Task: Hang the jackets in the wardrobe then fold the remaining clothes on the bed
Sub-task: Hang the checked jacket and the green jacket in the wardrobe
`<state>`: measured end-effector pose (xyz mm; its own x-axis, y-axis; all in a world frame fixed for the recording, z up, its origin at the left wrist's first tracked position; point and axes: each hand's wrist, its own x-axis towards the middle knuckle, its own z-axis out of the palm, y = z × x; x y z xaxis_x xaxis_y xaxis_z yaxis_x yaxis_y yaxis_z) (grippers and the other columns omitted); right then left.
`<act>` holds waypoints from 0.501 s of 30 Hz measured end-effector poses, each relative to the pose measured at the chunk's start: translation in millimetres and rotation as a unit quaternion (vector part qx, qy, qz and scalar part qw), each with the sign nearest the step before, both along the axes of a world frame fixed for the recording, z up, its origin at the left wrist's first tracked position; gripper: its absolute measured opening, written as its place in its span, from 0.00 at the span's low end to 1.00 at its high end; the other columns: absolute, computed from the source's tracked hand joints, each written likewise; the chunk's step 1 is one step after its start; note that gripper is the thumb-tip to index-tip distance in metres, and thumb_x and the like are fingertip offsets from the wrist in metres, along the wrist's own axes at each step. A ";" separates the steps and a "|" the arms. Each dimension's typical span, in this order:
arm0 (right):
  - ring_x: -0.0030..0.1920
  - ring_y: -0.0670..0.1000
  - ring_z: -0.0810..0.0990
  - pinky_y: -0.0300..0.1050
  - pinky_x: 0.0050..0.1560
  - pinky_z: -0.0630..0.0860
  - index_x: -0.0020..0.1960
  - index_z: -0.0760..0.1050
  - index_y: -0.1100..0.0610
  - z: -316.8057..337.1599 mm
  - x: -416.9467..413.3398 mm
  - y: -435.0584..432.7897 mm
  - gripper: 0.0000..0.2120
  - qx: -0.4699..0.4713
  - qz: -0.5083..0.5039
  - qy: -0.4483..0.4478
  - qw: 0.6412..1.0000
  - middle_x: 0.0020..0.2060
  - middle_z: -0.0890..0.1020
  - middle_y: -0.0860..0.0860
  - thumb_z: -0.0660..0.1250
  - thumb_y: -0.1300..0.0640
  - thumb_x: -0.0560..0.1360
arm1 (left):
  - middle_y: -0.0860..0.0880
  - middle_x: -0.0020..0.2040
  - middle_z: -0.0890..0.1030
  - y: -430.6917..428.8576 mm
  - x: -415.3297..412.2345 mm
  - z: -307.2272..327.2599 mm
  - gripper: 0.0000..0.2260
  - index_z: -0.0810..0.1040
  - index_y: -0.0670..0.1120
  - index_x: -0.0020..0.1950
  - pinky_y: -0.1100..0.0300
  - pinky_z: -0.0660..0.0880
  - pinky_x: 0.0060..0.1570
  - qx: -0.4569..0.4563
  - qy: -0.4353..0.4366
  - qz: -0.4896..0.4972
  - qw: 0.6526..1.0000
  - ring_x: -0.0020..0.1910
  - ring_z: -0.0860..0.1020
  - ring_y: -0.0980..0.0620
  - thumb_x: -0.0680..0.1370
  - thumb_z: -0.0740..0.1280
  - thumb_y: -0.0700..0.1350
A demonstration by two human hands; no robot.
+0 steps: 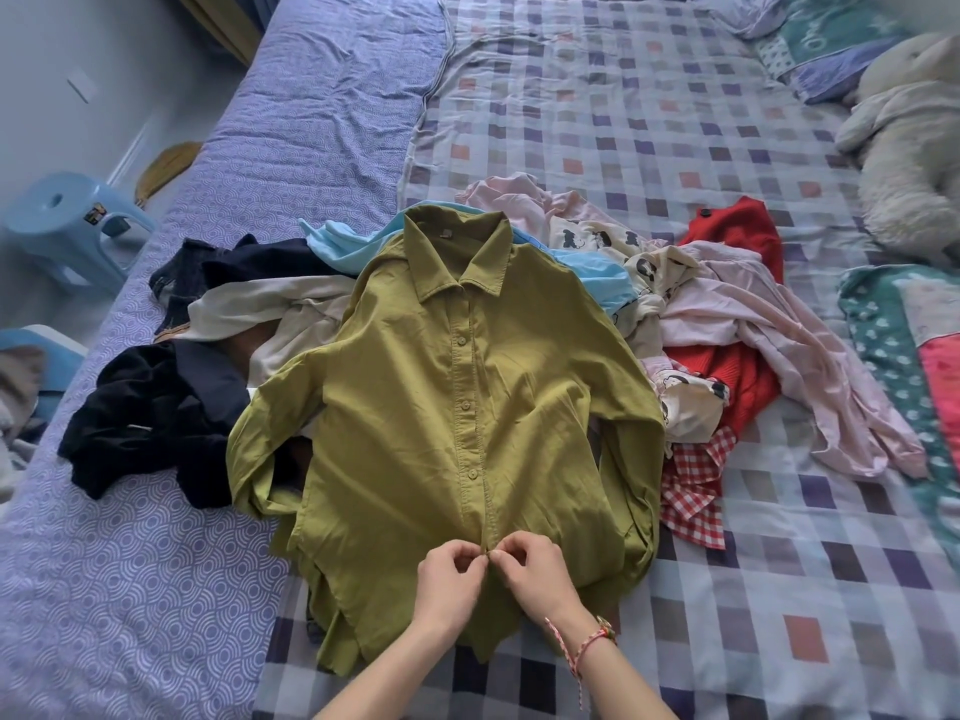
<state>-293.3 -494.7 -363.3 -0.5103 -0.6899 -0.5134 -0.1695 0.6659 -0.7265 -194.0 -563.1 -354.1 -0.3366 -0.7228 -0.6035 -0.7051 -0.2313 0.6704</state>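
Note:
An olive-green button-up shirt (415, 407) lies flat and face up on the bed, collar pointing away from me. My left hand (449, 584) and my right hand (535, 574) meet at the lower end of its button placket, and both pinch the fabric there with curled fingers. Behind and beside the shirt lies a heap of loose clothes: dark garments (156, 407) on the left, a cream one (270, 309), a light blue one (337, 241), pink garments (753, 335), a red knit (737, 231) and a red checked piece (696, 491).
The bed carries a checked sheet (675, 122) and a purple patterned quilt (322, 96) on the left. A plush toy (904, 148) and pillows sit at the far right. A blue plastic stool (67, 220) stands on the floor to the left.

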 end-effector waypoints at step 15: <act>0.34 0.46 0.78 0.40 0.40 0.77 0.40 0.77 0.55 0.9 17.1 -3.1 0.10 -0.006 -0.131 -0.168 0.977 0.34 0.81 0.52 0.61 0.62 0.77 | 0.54 0.28 0.77 -12.7 6.7 -1.8 0.11 0.75 0.48 0.31 0.69 0.69 0.31 -0.038 0.025 -0.054 0.997 0.29 0.73 0.58 0.70 0.74 0.41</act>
